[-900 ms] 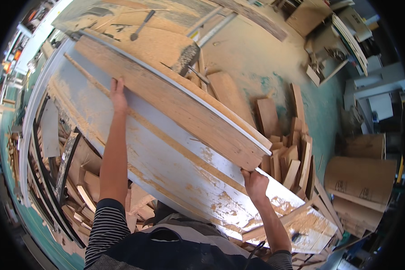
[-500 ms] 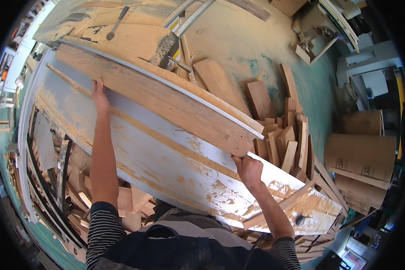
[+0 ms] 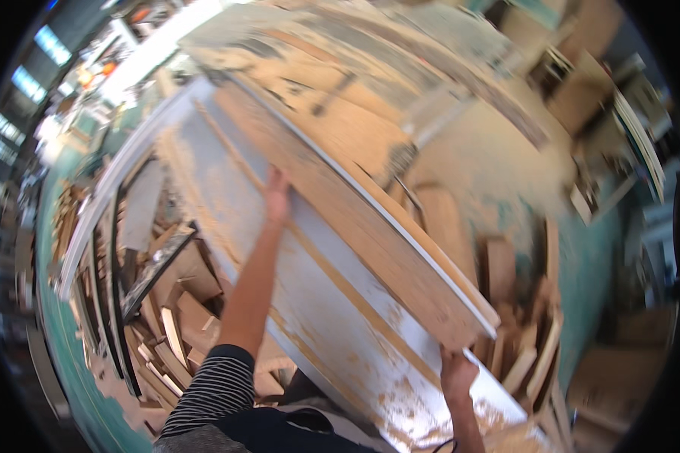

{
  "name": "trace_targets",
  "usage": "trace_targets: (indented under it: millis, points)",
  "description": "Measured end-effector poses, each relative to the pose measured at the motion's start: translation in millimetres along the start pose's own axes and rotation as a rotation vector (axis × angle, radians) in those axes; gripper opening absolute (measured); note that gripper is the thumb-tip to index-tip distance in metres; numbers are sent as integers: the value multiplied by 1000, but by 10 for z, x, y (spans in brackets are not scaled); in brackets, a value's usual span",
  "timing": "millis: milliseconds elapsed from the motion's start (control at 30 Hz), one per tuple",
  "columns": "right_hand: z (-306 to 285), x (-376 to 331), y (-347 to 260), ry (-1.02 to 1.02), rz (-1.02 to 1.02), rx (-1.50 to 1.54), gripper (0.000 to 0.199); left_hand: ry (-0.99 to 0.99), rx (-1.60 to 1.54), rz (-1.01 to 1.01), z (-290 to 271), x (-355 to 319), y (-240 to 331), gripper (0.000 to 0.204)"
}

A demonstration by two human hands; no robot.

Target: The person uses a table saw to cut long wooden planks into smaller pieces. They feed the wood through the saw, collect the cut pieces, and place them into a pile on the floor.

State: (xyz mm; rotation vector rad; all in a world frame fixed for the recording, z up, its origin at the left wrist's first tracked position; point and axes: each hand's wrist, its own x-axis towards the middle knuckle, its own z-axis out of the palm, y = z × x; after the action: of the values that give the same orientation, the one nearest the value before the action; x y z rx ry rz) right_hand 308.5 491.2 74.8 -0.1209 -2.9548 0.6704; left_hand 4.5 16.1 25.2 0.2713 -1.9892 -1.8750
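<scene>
Holding a long wooden board (image 3: 355,220) flat on the grey counter (image 3: 310,291), beside a metal rail (image 3: 461,296). Resting the left hand (image 3: 277,198), outstretched, against the board's long edge; curling the right hand (image 3: 459,374) at its near end, cannot tell whether pinching. Seeing wood offcuts (image 3: 520,368) heaped at right.

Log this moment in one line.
left hand: at side edge of wooden board | right hand: at its near end | board: on grey tabletop | sawdust: across tabletop

loose wood offcuts (image 3: 193,313) are heaped at left, beside dark curved strips (image 3: 115,294). upright wood blocks (image 3: 499,268) stand at right, near green floor (image 3: 593,249). a blurred tool (image 3: 319,109), apparently long-handled, lies at upper centre.
</scene>
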Motion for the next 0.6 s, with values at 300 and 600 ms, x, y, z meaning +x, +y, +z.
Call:
trace_targets:
  millis: [300, 600]
  points:
    - [277, -61, 221, -82, 30, -98, 36, 50, -179, -82, -76, -57, -62, 68]
    - [325, -49, 271, -58, 22, -107, 39, 47, -262, -100, -82, 73, -300, 75]
